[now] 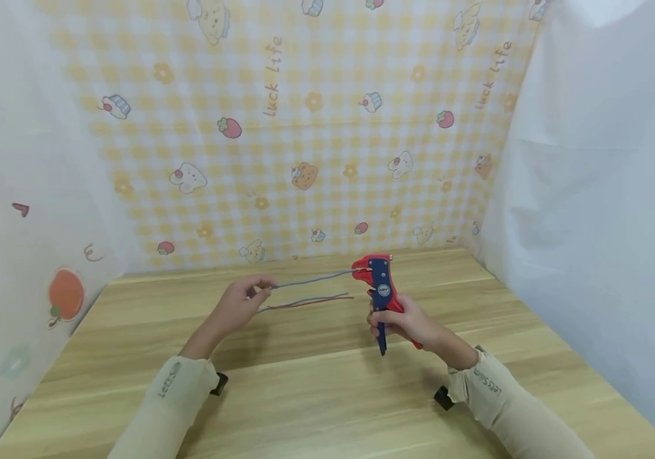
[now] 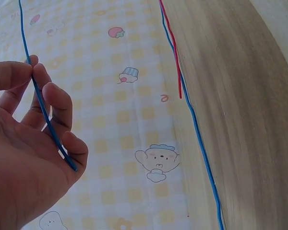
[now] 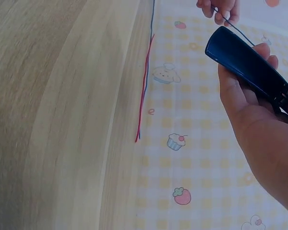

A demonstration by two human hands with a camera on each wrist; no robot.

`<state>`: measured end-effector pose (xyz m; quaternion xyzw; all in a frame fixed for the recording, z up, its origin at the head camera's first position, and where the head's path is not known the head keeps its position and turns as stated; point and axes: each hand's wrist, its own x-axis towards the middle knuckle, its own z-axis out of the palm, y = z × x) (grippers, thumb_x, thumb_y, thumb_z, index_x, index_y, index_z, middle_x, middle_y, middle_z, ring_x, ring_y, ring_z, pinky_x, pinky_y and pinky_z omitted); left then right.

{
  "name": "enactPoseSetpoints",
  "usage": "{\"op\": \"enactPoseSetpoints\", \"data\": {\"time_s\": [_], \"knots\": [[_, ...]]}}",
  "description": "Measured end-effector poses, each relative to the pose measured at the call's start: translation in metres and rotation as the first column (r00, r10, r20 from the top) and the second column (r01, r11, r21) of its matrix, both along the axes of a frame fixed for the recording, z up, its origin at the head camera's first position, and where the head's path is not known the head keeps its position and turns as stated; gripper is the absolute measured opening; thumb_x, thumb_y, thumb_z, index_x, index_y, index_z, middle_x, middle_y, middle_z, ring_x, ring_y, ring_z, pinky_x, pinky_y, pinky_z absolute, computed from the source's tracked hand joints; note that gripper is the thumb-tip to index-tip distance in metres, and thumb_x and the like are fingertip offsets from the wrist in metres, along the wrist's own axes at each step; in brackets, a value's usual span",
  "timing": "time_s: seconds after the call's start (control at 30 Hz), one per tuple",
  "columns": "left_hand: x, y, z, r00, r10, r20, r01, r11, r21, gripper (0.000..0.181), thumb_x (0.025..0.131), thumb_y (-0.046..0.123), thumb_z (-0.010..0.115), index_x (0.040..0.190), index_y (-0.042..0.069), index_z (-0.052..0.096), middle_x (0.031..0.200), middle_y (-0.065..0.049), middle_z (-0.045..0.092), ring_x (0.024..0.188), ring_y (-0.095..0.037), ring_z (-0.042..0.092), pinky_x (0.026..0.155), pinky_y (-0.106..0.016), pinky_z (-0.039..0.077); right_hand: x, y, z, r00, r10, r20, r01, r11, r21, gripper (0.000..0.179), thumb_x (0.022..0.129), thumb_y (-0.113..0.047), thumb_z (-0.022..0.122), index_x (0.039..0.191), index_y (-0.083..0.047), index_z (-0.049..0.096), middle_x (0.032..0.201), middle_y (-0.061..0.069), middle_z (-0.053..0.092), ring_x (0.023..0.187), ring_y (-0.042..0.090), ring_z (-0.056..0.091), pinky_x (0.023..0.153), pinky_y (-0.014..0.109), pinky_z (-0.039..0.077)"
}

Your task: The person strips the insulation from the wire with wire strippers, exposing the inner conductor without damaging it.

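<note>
My left hand pinches a blue wire between thumb and fingertips; in the left wrist view its tail runs down across the palm. The wire's far end reaches the red jaws of a red and blue wire stripper; whether they bite on it cannot be made out. Curled round the stripper's handles is my right hand, which holds the tool upright above the table. The right wrist view shows the dark handle across that hand's fingers. Below the held wire, a second blue wire and a red wire lie side by side.
The wooden table ends at a checked cloth backdrop. A white cloth wall stands on the right and a printed one on the left. Black wrist devices hang below both sleeves.
</note>
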<state>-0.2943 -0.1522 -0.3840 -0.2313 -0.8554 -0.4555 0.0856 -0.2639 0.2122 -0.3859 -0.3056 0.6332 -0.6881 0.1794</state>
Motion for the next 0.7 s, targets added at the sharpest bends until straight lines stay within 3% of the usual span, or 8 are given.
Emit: {"op": "enactPoseSetpoints", "data": {"time_s": [0.37, 0.53, 0.7], "knots": [[-0.012, 0.018, 0.002, 0.999, -0.048, -0.015, 0.048, 0.999, -0.006, 0.022, 0.101, 0.013, 0.055, 0.118, 0.006, 0.067, 0.11, -0.014, 0.064, 0.063, -0.015, 0.051, 0.047, -0.028, 0.042, 0.006, 0.019, 0.007, 0.999, -0.051, 0.015, 0.051, 0.999, 0.013, 0.014, 0.099, -0.004, 0.053, 0.111, 0.0, 0.047, 0.092, 0.011, 0.059, 0.08, 0.02, 0.062, 0.077, 0.034, 0.056], [-0.004, 0.012, -0.001, 1.0, -0.011, 0.021, 0.012, 0.999, -0.042, 0.022, 0.102, 0.013, 0.055, 0.119, 0.006, 0.065, 0.111, -0.016, 0.064, 0.062, -0.013, 0.05, 0.048, -0.028, 0.043, 0.005, 0.012, 0.004, 0.998, -0.042, 0.05, 0.041, 0.999, 0.021, 0.015, 0.098, -0.004, 0.054, 0.111, 0.0, 0.047, 0.092, 0.01, 0.06, 0.081, 0.021, 0.061, 0.077, 0.034, 0.056], [0.001, 0.01, 0.002, 1.0, -0.013, 0.015, 0.014, 0.998, -0.06, 0.021, 0.102, 0.013, 0.054, 0.118, 0.003, 0.064, 0.109, -0.015, 0.064, 0.058, -0.012, 0.045, 0.047, -0.028, 0.04, 0.003, 0.007, 0.007, 1.0, -0.008, 0.024, 0.008, 1.0, 0.018, 0.012, 0.097, -0.002, 0.052, 0.108, 0.0, 0.048, 0.09, 0.011, 0.058, 0.079, 0.02, 0.06, 0.075, 0.034, 0.056]]}}
